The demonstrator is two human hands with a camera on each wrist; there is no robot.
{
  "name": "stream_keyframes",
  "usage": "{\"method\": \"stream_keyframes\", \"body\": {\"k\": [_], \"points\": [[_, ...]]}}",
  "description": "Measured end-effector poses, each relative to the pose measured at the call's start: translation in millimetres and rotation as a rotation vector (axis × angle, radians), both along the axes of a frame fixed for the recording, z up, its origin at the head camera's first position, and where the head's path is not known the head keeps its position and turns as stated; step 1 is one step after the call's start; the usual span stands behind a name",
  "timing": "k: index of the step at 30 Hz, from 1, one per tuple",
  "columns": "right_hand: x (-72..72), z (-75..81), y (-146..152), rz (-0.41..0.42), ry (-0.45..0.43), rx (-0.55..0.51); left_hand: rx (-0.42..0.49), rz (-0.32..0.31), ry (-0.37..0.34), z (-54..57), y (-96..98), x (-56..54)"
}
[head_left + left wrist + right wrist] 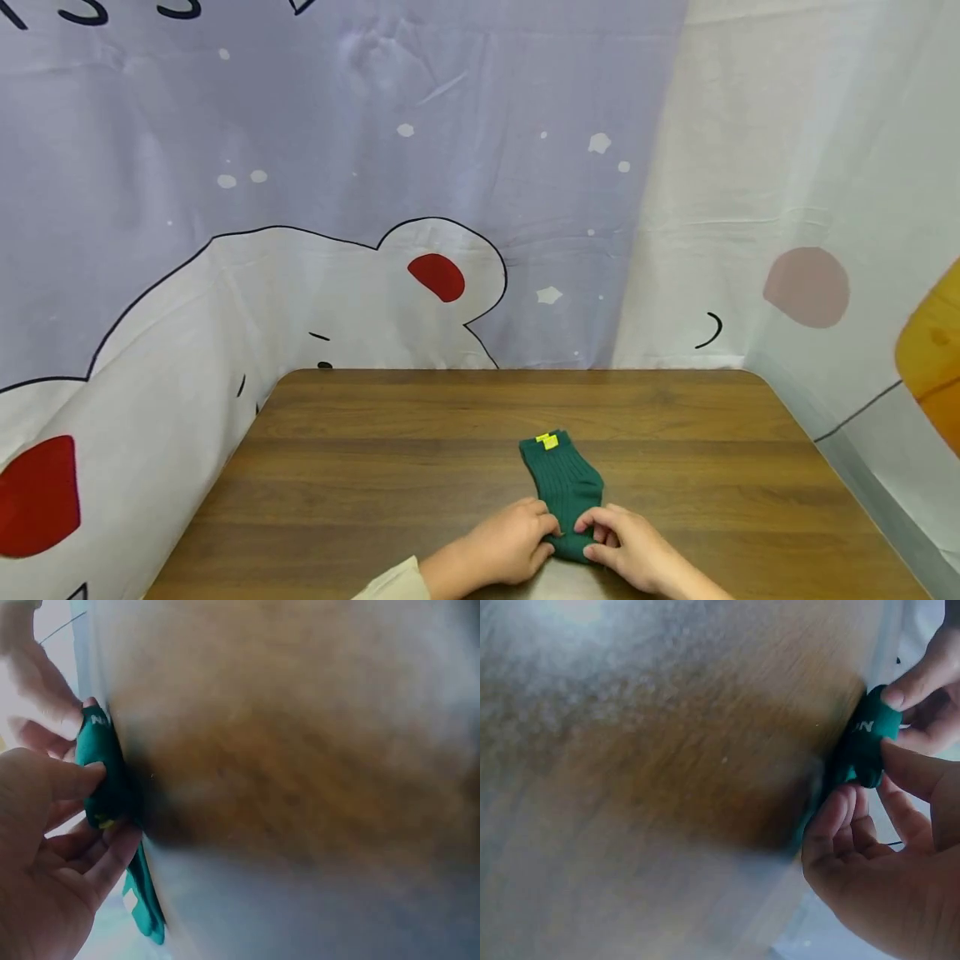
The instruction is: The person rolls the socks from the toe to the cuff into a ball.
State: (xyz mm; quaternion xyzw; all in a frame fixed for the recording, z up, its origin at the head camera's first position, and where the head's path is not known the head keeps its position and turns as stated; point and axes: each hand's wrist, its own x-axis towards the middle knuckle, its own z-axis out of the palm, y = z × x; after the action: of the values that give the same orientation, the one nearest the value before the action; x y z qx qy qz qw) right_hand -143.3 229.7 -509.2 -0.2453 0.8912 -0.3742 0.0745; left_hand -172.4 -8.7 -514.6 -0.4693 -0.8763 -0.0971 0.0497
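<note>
A pair of dark green ribbed socks (564,475) lies on the wooden table, cuff with a yellow label pointing away from me. The end nearest me is folded over into a thick roll, and pale lettering shows on it in both wrist views. My left hand (513,540) pinches the left side of this rolled end between thumb and fingers. On the opposite side my right hand (628,546) pinches it too, thumb (911,765) on the near face and fingers curled beyond. The socks' underside is hidden.
The brown wooden table (360,467) has rounded far corners. Behind and beside it hangs a printed cloth (525,192) with cartoon shapes, reaching down to the table's far edge.
</note>
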Motion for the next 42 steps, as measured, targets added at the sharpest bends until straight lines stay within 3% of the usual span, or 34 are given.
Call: {"method": "stream_keyframes", "body": {"k": [3,6,11,16,19,24,29,35,42], "points": [[5.4,2.9,-1.3,-0.005,0.155,0.066,0.036,-0.010,-0.035,1.1,-0.2,-3.9],[8.9,6.1,-3.0,-0.002,0.253,0.131,0.056,0.001,-0.097,2.5,-0.8,-5.6],[10.3,6.8,-3.6,-0.001,0.271,0.174,0.081,0.057,-0.238,4.1,-2.4,-5.6],[7.9,1.4,-2.7,-0.022,0.236,0.121,0.143,0.102,-0.329,5.2,-2.8,-4.6],[6.3,-1.8,-1.8,-0.033,0.210,0.075,0.149,0.083,-0.294,4.0,-4.2,-4.4],[5.1,-3.9,-0.7,-0.063,0.182,0.067,0.106,0.015,-0.137,0.7,-7.8,-4.6],[5.6,-5.4,-2.1,-0.103,0.228,0.097,0.055,0.016,-0.069,0.3,-9.8,-3.2],[6.3,-6.2,-4.2,-0.144,0.233,0.076,0.036,0.041,-0.032,1.3,-8.7,-2.0],[5.2,-5.9,-3.1,-0.156,0.137,0.028,0.039,0.054,-0.093,1.7,-7.3,-4.8]]}}
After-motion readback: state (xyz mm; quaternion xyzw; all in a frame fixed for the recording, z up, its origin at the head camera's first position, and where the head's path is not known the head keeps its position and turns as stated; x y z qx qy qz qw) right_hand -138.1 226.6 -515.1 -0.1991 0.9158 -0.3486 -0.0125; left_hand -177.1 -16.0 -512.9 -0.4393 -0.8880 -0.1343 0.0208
